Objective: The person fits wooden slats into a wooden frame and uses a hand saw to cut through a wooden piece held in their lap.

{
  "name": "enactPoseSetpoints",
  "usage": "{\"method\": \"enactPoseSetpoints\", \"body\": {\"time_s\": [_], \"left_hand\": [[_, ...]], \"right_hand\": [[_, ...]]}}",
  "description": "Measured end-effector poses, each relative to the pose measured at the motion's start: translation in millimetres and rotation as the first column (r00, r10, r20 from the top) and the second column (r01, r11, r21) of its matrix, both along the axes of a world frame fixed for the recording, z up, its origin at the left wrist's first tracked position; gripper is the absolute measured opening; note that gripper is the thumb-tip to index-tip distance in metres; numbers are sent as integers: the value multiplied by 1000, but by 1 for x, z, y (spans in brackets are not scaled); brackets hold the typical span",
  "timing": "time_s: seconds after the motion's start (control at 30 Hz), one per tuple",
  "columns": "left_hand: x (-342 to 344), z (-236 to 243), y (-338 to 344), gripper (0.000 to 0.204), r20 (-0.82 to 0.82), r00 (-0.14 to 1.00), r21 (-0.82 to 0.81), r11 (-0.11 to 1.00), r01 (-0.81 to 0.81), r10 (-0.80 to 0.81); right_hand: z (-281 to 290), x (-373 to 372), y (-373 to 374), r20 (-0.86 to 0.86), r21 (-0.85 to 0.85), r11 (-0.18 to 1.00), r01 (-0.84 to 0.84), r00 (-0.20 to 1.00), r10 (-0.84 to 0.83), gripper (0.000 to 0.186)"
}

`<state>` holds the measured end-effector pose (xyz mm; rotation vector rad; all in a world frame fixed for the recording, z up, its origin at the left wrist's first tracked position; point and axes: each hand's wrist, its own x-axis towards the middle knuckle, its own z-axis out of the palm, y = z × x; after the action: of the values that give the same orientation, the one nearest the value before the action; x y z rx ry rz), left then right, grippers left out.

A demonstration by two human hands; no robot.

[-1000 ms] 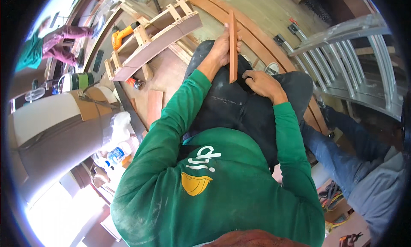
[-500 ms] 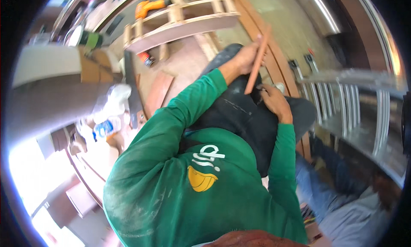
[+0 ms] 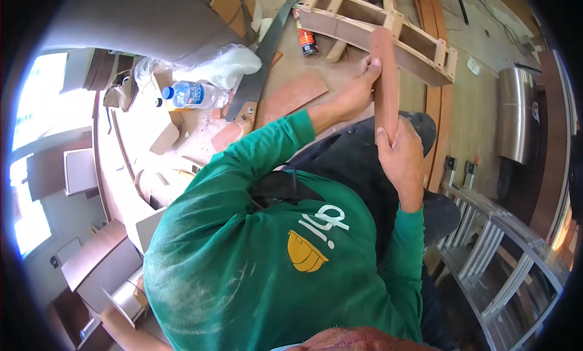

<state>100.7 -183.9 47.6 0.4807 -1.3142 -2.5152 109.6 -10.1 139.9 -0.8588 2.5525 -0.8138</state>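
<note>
A flat reddish-brown wood strip (image 3: 385,89), rounded at its far end, stands out in front of my dark trousers (image 3: 340,150). My left hand (image 3: 355,88) grips its left edge near the middle, the thumb lying along the strip. Lower down, my right hand (image 3: 402,159) is closed round the near end with the thumb on top. Some fingers of both hands are hidden behind the wood. Just beyond the strip lies a ladder-like wooden frame (image 3: 358,32) with a brown face.
Left of my hands are a handsaw (image 3: 265,53), a brown board (image 3: 293,99), a red-and-black can (image 3: 307,42) and a water bottle (image 3: 193,95). An aluminium ladder (image 3: 501,226) and a steel cylinder (image 3: 517,114) are at right. Another person's forearm (image 3: 130,333) shows at lower left.
My right hand, earlier on my trousers, now grips the strip's near end. The strip has turned more upright with its broad face showing. The view has swung toward the left.
</note>
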Motion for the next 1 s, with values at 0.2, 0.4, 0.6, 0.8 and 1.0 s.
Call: {"method": "enactPoseSetpoints", "body": {"time_s": [0.2,0.4,0.6,0.8,1.0], "left_hand": [[117,-48,-144,65,288,840,-917,-120,381,460],[139,-68,-216,50,259,879,-771,-463,438,401],[114,-83,-226,35,334,830,-628,-551,550,447],[131,-86,-206,32,455,833,-743,-381,550,315],[134,-104,-181,34,292,890,-793,-432,430,350]], "right_hand": [[9,-41,-13,38,66,974,-218,976,216,25],[-30,-75,-34,47,91,967,-238,971,235,29],[-52,-65,-39,53,15,993,-114,992,114,28],[-79,-56,-29,21,-117,991,-64,998,67,30],[-86,-76,-31,-23,21,985,-169,985,169,32]]}}
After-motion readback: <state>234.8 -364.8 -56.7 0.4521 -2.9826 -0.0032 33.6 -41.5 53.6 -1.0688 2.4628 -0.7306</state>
